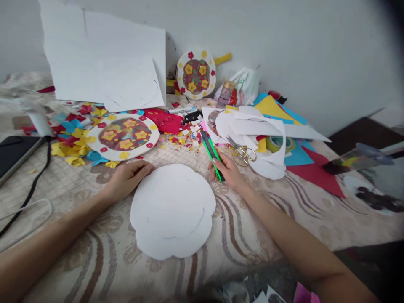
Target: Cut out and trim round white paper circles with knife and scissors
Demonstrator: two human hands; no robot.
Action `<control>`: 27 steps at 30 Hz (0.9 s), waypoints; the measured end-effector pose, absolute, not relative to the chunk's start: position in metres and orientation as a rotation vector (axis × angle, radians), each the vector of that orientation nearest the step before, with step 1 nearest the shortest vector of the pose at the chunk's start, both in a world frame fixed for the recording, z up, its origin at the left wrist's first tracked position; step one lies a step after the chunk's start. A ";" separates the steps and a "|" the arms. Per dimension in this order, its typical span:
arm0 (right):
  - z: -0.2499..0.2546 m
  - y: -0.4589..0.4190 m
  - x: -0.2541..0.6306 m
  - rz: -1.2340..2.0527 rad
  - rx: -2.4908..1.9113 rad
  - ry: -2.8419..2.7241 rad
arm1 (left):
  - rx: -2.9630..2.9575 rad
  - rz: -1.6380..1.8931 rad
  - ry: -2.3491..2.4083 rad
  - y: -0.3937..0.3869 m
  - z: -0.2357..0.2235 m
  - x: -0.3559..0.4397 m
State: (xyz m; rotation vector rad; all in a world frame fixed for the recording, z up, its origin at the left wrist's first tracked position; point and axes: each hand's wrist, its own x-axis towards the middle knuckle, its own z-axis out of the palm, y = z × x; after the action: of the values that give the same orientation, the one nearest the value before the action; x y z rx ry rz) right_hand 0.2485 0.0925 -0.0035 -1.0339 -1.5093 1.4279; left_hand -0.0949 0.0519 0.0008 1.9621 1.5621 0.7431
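Note:
A white scalloped card (172, 210) with faint blue pen lines lies on the patterned cloth between my hands. At its upper left edge, my left hand (130, 176) is closed, thumb and fingers pinching the rim. My right hand (229, 170) is wrapped around a green and black utility knife (210, 151), which is tilted with its front end pointing away from me. Whether the blade is out is too small to tell. Just beyond the card sits a round white-rimmed piece (154, 130) decorated with yellow and red paper flowers.
Gold-handled scissors (243, 153) lie near white paper offcuts (271, 164). Colourful paper flowers (74, 139) and scraps cover the back. A large white board (104, 59) and another decorated round piece (196, 73) lean against the wall. A phone (19, 153) and cables are at left.

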 end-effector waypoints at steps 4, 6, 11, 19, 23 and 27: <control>-0.005 0.094 0.248 1.427 -1.035 -1.464 | 1.958 0.743 1.575 0.053 0.003 -0.092; -0.007 0.094 0.248 1.451 -1.021 -1.447 | 1.955 0.742 1.574 0.053 0.004 -0.091; 0.000 0.090 0.250 1.347 -0.907 -1.425 | 1.950 0.739 1.530 0.054 0.006 -0.093; 0.026 0.088 0.271 1.389 -0.818 -1.274 | 1.839 0.757 1.514 0.053 0.007 -0.098; 0.032 0.087 0.277 1.476 -0.796 -1.325 | 1.768 0.729 1.530 0.050 0.014 -0.097; 0.034 0.084 0.279 1.455 -0.721 -1.328 | 1.756 0.720 1.519 0.048 0.017 -0.095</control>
State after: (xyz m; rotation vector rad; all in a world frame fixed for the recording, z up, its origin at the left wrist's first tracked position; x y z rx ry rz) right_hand 0.2786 0.0842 0.0344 -0.7214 -1.3277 1.4547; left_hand -0.0953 0.0480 0.0167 1.7560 1.5192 0.7195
